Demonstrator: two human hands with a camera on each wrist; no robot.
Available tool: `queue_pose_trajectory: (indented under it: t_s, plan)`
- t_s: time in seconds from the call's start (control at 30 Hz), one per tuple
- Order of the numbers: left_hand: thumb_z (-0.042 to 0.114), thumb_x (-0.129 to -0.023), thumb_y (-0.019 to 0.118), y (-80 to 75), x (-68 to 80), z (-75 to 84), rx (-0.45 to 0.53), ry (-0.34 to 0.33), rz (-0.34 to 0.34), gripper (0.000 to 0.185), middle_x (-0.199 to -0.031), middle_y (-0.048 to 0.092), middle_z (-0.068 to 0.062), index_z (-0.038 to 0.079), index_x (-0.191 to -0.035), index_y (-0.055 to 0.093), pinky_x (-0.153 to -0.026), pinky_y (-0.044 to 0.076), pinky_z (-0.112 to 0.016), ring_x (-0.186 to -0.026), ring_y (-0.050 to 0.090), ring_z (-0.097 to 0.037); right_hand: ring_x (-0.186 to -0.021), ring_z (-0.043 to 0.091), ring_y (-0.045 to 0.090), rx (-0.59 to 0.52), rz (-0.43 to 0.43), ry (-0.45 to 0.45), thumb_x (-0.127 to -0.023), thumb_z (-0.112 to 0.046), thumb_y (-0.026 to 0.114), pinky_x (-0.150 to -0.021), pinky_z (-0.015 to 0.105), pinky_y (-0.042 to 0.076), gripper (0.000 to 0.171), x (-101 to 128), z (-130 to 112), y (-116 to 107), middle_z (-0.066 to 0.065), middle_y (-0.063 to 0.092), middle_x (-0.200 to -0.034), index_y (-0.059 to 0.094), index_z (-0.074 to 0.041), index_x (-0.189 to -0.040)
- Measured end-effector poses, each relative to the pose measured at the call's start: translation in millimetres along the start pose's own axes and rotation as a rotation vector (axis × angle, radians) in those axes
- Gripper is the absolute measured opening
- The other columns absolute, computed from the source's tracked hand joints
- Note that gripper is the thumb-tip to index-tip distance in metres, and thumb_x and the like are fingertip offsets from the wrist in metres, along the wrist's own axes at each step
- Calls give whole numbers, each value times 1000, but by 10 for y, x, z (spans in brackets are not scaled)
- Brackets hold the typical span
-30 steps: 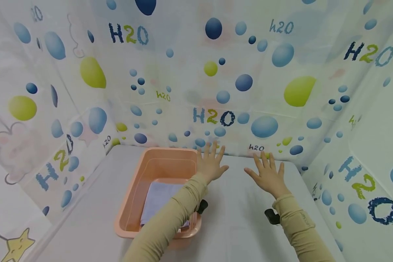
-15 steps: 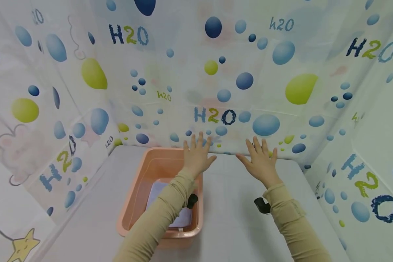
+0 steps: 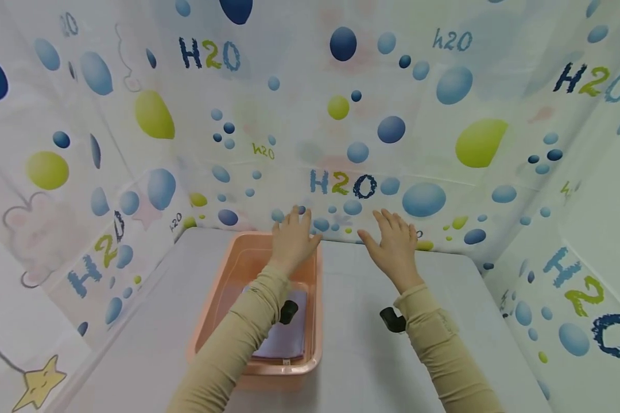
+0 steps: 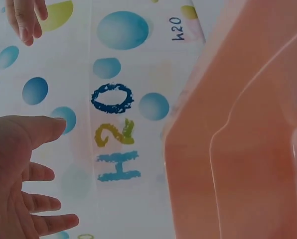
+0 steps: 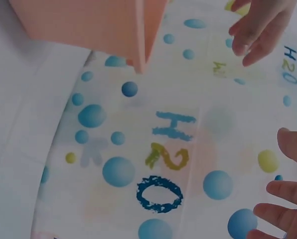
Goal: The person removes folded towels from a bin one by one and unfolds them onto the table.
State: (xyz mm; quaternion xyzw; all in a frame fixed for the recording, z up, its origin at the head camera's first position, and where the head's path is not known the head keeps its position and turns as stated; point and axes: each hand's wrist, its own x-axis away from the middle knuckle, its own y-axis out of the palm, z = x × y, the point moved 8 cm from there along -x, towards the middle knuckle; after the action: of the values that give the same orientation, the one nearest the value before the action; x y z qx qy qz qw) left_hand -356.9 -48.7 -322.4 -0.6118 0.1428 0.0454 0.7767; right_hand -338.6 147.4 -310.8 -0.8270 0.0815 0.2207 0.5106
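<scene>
A peach plastic basin [image 3: 222,298] stands on the white table, and a folded pale lilac cloth [image 3: 285,339] lies in its bottom. My left hand [image 3: 291,241] hovers over the basin's far right corner, fingers relaxed and spread, holding nothing. My right hand [image 3: 391,244] is held open over the table just right of the basin, also empty. In the left wrist view my left hand [image 4: 19,184] is spread beside the basin wall [image 4: 238,129]. The right wrist view shows my right hand's fingers [image 5: 285,199] and the basin corner [image 5: 138,35].
A bubble-print "H2O" curtain [image 3: 341,132] encloses the table at the back and both sides. The white table top [image 3: 372,355] stretches right of the basin toward the curtain. Black wrist camera mounts [image 3: 391,319] sit on both beige sleeves.
Both hands have shifted leftward and farther back toward the curtain; the left hand now sits over the basin's far right corner. Their fingers have relaxed from fully spread.
</scene>
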Motion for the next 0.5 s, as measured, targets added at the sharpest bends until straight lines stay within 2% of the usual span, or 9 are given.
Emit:
queue_pose_trajectory:
  t_s: [0.2,0.37,0.5]
  plan:
    - [44,-90,54,-58,8,-191,34,-41,-19,65,-149,30,-22,9,-143,35,-105,34,-57,-128,43,-41,-139,38,26,-32,12,-28,-91,-46,53,-110,63,10,60,-49,-193,65,13,38,-148,42,-12,-139]
    - [42,-90,55,-116,57,-365,58,-72,12,65,-147,32,-25,6,-140,39,-102,36,-58,-125,45,-44,-142,37,18,-30,11,-56,-91,-46,52,-111,64,9,58,-76,-356,135,11,35,-150,45,-12,-138]
    - [40,-89,56,-102,107,-500,93,-97,18,62,-145,33,-27,5,-138,41,-99,40,-57,-121,47,-46,-143,36,17,-42,10,-73,-91,-45,54,-111,64,10,57,-85,-470,201,12,35,-149,46,-13,-136]
